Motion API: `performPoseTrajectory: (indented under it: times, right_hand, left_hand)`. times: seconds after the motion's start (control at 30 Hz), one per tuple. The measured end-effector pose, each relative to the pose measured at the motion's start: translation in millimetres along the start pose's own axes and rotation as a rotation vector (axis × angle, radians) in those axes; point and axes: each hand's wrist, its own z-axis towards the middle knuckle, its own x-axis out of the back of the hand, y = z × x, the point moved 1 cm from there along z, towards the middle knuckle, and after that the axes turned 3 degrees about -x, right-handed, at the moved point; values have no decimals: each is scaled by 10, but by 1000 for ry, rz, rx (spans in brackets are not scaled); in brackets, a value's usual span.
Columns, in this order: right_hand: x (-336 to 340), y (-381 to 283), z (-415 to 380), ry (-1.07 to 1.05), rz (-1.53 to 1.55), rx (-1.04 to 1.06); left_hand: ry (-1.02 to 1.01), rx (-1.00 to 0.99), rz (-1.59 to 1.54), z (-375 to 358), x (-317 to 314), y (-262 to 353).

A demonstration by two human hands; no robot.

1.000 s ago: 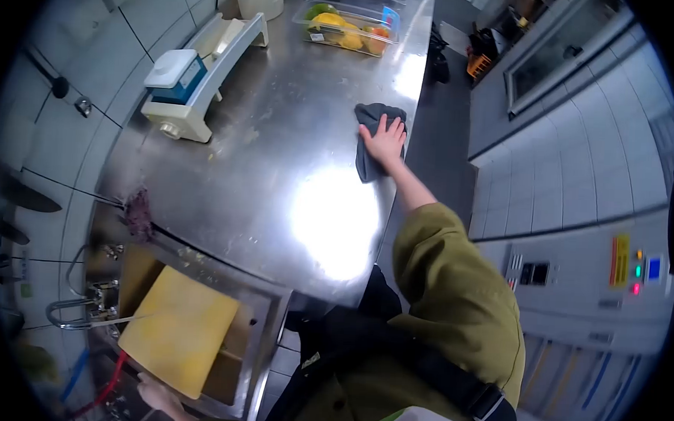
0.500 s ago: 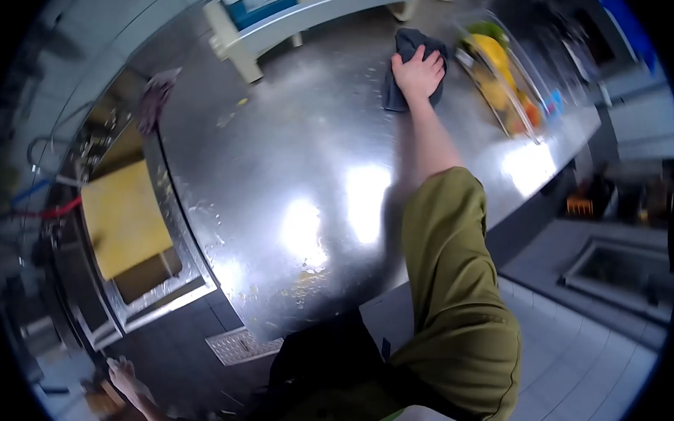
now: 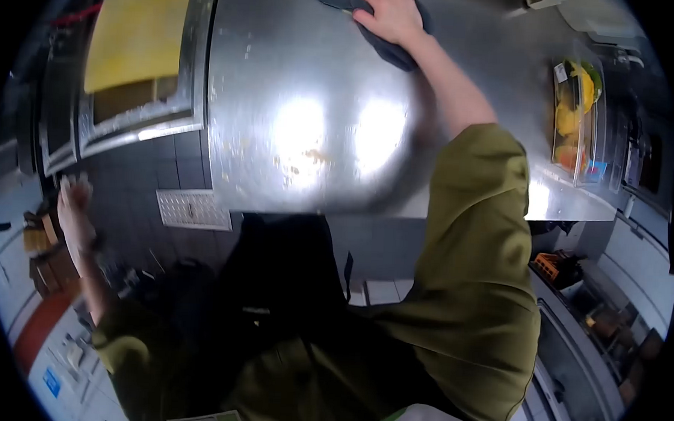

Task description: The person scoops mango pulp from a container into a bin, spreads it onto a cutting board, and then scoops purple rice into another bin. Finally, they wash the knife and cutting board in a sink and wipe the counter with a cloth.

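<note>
Spread on top of a dark grey cloth (image 3: 395, 53), my right hand (image 3: 390, 16) presses it flat against the steel table (image 3: 283, 65) near the top of the view. Yellowish bits and wet marks lie on the steel nearer to me. My left hand (image 3: 74, 203) hangs in the air at the far left, away from the table. Its fingers are blurred, and whether they hold anything does not show.
A yellow board (image 3: 138, 36) lies over the sink (image 3: 141, 130) at the left. A clear container (image 3: 579, 119) with yellow and orange produce stands on the table's right side. An orange crate (image 3: 547, 266) is below at the right.
The view has turned and shifted, so the table sits differently in it. My right hand is still on the cloth, which has moved left relative to the produce container. My left hand remains off the table.
</note>
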Motion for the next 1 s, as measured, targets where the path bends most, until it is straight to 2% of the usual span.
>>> performPoseTrajectory:
  times: [0.07, 0.17, 0.23, 0.3, 0.37, 0.5, 0.57, 0.6, 0.63, 0.67, 0.7, 0.73, 0.77, 0.8, 0.83, 0.87, 0.9, 0.93, 0.97, 1.0]
  right_hand:
    - [144, -233, -124, -42, 56, 138]
    - [76, -395, -567, -12, 66, 306]
    - [223, -625, -928, -71, 89, 296]
    - [372, -911, -1307, -110, 105, 193]
    - [409, -1240, -1656, -107, 105, 46]
    - [86, -2209, -1945, 145, -56, -469]
    - [-151, -2720, -1786, 271, -174, -698]
    - [-265, -2894, -1649, 262, -166, -910]
    - [-411, -3019, -1494, 337, -211, -1060]
    - [-498, -3136, -1299, 359, -175, -1219]
    - [-541, -3205, -1103, 386, -133, -1369]
    - [-662, -3212, -1040, 420, -63, -1376]
    - [-666, -3315, -1035, 343, -94, -1279]
    - [-614, -3456, -1067, 272, -125, -1176]
    - [-606, -3570, -1124, 194, -159, -1073]
    - [-683, -3639, -1204, 228, -354, -900]
    - [-619, -3755, -1086, 194, -430, -917]
    - [-635, -3772, -931, 213, -461, -966]
    - [-666, -3772, -772, 227, -488, -1018]
    - [-633, -3736, -587, 246, -529, -1002]
  left_hand:
    - [52, 58, -91, -93, -333, 182]
    - [-5, 26, -18, -91, -473, 164]
    - [-35, 53, -120, -58, -486, 42]
    - [-50, 65, -194, 18, -437, -132]
    - [-48, 62, -242, 159, -325, -423]
    - [-163, 9, -680, 437, -201, -806]
    - [-117, 66, -835, 654, -332, -575]
    - [-152, 22, -884, 827, -392, -489]
    - [-217, 4, -1035, 996, -473, -380]
    - [-232, 75, -1264, 1264, -602, -362]
    - [-194, -251, -467, 1556, -729, -481]
    - [-112, -532, 340, 1769, -777, -571]
    - [-23, -428, 459, 1290, -600, -5]
    - [-5, -407, 340, 1369, -633, -1]
    - [-58, -362, 52, 1619, -671, -192]
    - [-156, -226, -501, 1889, -741, -385]
    - [-247, -82, -976, 2120, -767, -541]
    - [-320, 16, -1242, 2333, -780, -703]
    - [-367, 27, -1325, 2533, -786, -857]
    - [-379, -19, -1282, 2733, -819, -1028]
